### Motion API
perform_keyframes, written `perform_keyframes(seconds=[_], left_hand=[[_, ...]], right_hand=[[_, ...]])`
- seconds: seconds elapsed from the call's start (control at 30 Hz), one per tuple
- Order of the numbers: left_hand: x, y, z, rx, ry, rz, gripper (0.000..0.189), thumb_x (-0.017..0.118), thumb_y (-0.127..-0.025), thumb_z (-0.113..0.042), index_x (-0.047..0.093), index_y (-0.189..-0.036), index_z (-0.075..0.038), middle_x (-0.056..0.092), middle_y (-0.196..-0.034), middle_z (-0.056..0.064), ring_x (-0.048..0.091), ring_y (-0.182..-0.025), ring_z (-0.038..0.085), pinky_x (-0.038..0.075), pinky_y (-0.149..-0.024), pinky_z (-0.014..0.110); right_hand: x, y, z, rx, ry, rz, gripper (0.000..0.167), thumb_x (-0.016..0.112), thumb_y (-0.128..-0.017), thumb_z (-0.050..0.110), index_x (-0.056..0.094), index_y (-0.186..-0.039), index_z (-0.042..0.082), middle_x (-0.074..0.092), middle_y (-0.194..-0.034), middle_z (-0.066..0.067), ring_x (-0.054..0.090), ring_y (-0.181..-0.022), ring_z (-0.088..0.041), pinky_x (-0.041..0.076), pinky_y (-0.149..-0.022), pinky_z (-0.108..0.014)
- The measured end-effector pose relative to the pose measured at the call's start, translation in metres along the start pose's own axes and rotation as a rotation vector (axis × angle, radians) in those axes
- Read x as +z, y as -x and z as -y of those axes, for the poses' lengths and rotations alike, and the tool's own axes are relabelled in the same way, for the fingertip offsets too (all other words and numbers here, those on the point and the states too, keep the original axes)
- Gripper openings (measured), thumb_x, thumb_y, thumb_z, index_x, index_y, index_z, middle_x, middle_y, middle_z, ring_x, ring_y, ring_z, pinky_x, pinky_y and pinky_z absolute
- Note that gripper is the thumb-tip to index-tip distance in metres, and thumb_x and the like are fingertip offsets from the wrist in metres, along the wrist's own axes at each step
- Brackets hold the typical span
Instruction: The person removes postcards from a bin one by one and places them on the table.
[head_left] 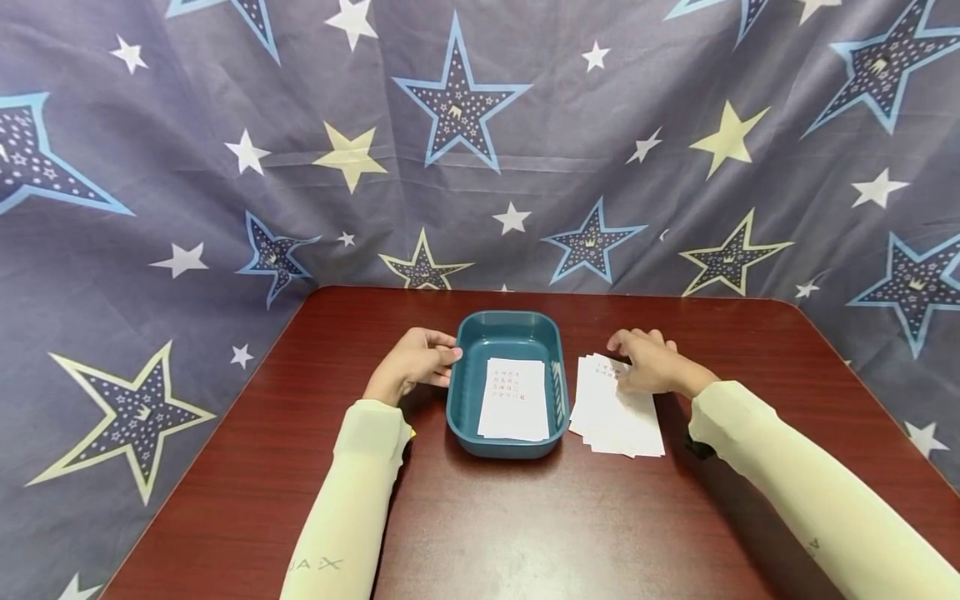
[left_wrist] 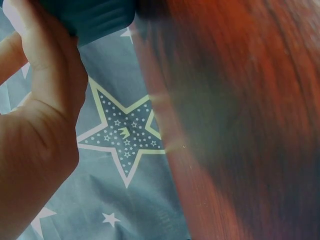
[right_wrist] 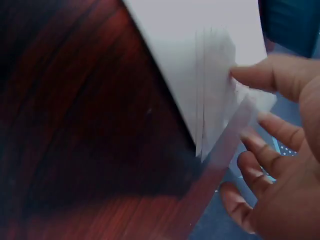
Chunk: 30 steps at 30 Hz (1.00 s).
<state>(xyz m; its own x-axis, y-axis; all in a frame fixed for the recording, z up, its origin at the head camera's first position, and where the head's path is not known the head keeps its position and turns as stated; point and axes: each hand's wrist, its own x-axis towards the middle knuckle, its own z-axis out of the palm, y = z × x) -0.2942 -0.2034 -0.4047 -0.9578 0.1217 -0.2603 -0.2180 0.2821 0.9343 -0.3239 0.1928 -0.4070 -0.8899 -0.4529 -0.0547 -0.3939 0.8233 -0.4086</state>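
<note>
A teal tray (head_left: 465, 392) stands on the dark red table (head_left: 525, 525), nearer the far edge than the near one and about midway between the left and right edges. Inside it a white sheet with rows of red print (head_left: 514, 398) lies flat on the bottom. The left hand (head_left: 416, 360) holds the tray's left rim near its far corner, fingers curled against the wall; in the left wrist view the thumb and palm press against the teal wall (left_wrist: 95, 17) at the top of the frame. Just to the right of the tray, and apart from it, a loose stack of white sheets (head_left: 617, 410) lies fanned on the table, with the edges of several sheets showing one over another. The right hand (head_left: 651, 363) rests on the far end of this stack, its fingers bent over the top sheet; the right wrist view shows the fingertips (right_wrist: 250, 79) at the corner of the sheets (right_wrist: 210, 65), with one sheet's edge lifted a little above the rest, though whether it is pinched or only touched I cannot tell. Both forearms wear pale cream sleeves (head_left: 352, 492). A blue cloth printed with stars (head_left: 480, 133) hangs behind the table and around its sides
</note>
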Motion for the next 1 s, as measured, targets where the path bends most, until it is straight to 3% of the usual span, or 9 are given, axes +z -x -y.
perform_keyframes(seconds=[0.13,0.47,0.6,0.77,1.0], left_hand=[[-0.002,-0.002,0.0,0.001,-0.012,0.006,0.043,0.066,-0.098,-0.009,0.055,-0.136,0.007,0.065,-0.111,0.025,0.065,-0.065,0.015,0.063,-0.06,0.027],[-0.003,-0.004,0.0,-0.006,-0.005,0.01,0.045,0.067,-0.098,-0.009,0.054,-0.138,0.007,0.065,-0.112,0.025,0.065,-0.063,0.014,0.062,-0.059,0.027],[-0.004,-0.004,0.0,-0.007,-0.001,0.009,0.045,0.066,-0.098,-0.009,0.054,-0.138,0.008,0.064,-0.11,0.024,0.063,-0.063,0.014,0.062,-0.059,0.026],[-0.004,-0.005,-0.001,-0.007,0.002,0.013,0.044,0.066,-0.098,-0.009,0.054,-0.137,0.008,0.064,-0.109,0.024,0.063,-0.065,0.014,0.062,-0.059,0.026],[-0.004,-0.006,-0.003,-0.005,0.001,0.018,0.044,0.066,-0.098,-0.009,0.055,-0.137,0.008,0.065,-0.108,0.024,0.063,-0.064,0.014,0.062,-0.058,0.025]], right_hand=[[0.001,0.001,0.001,0.008,0.051,-0.002,0.069,0.082,-0.071,0.01,0.054,-0.134,0.006,0.053,-0.131,-0.021,0.039,-0.115,-0.043,0.032,-0.082,-0.051],[-0.003,-0.003,0.006,-0.001,0.096,0.037,0.071,0.078,-0.076,0.01,0.052,-0.142,0.006,0.054,-0.136,-0.02,0.039,-0.113,-0.041,0.03,-0.079,-0.045],[-0.004,-0.009,0.014,-0.038,0.11,-0.041,0.059,0.075,-0.086,0.015,0.053,-0.139,0.004,0.057,-0.132,-0.023,0.043,-0.113,-0.043,0.035,-0.083,-0.05],[-0.006,-0.019,0.034,-0.136,0.035,-0.177,0.046,0.071,-0.095,0.026,0.059,-0.132,0.003,0.062,-0.124,-0.023,0.05,-0.113,-0.039,0.043,-0.095,-0.056],[-0.003,-0.032,0.068,-0.243,-0.047,-0.19,0.049,0.069,-0.097,0.037,0.06,-0.134,0.005,0.063,-0.122,-0.017,0.053,-0.113,-0.031,0.049,-0.097,-0.048]])
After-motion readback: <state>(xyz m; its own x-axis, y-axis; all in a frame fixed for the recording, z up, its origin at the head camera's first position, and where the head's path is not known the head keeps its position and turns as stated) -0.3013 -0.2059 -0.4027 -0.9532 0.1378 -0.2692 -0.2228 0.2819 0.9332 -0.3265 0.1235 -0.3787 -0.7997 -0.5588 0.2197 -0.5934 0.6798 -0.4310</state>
